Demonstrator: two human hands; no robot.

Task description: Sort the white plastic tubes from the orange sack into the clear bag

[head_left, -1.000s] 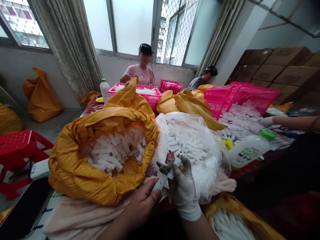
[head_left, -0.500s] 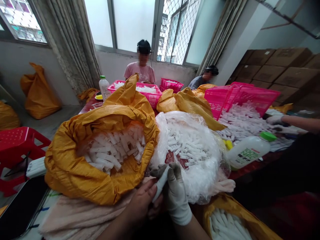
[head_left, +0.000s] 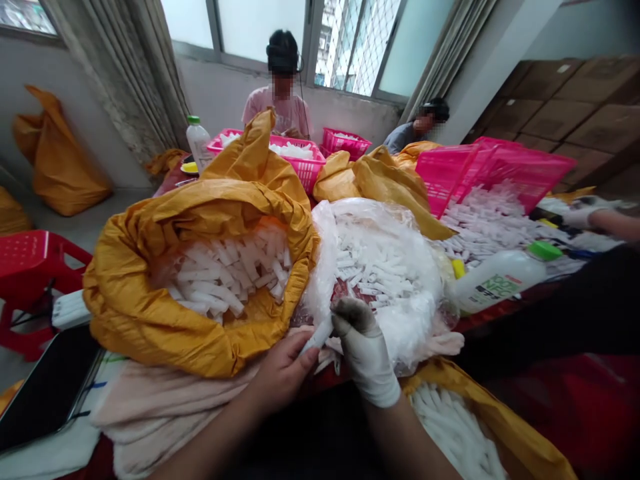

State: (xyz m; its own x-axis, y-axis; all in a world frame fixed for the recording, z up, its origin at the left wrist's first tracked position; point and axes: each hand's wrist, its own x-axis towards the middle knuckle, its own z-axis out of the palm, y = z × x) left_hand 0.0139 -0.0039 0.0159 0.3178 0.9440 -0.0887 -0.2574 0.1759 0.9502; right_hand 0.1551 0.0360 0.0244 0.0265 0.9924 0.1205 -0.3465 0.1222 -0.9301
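From the head view we look down on a long desk (head_left: 480,325) with a red top, heaped with bags and baskets. On our left, a mustard-yellow sack (head_left: 150,327) gapes open around a mound of white plastic tubes (head_left: 225,277). Just beside it, a clear plastic bag (head_left: 320,267) holds more white tubes, and a second yellow sack (head_left: 500,427) lies close to our body, also full of white tubes. Further right, a tilted pink plastic basket (head_left: 450,173) stands behind a pile of pale tubes (head_left: 487,223), and a white bottle (head_left: 495,283) with a green cap lies in front of the pile. A co-worker's gloved hand (head_left: 583,215) reaches in from the right edge. Across the desk sits a co-worker in a pink shirt (head_left: 280,107), with a second co-worker (head_left: 410,130) further right. Behind them are a window (head_left: 260,27) and a curtain (head_left: 120,73), with stacked cardboard boxes (head_left: 565,113) at the right and a red plastic stool (head_left: 30,267) on the floor at the left. Our bare left hand (head_left: 283,373) is curled, its fingers closed around the lower end of a white tube (head_left: 317,337). Our right hand (head_left: 364,350), in a white glove with grey-stained fingertips, has its fingers pressed together at the tube's upper end; we cannot tell whether it grips the tube or only touches it. The tube sits just in front of the clear plastic bag.
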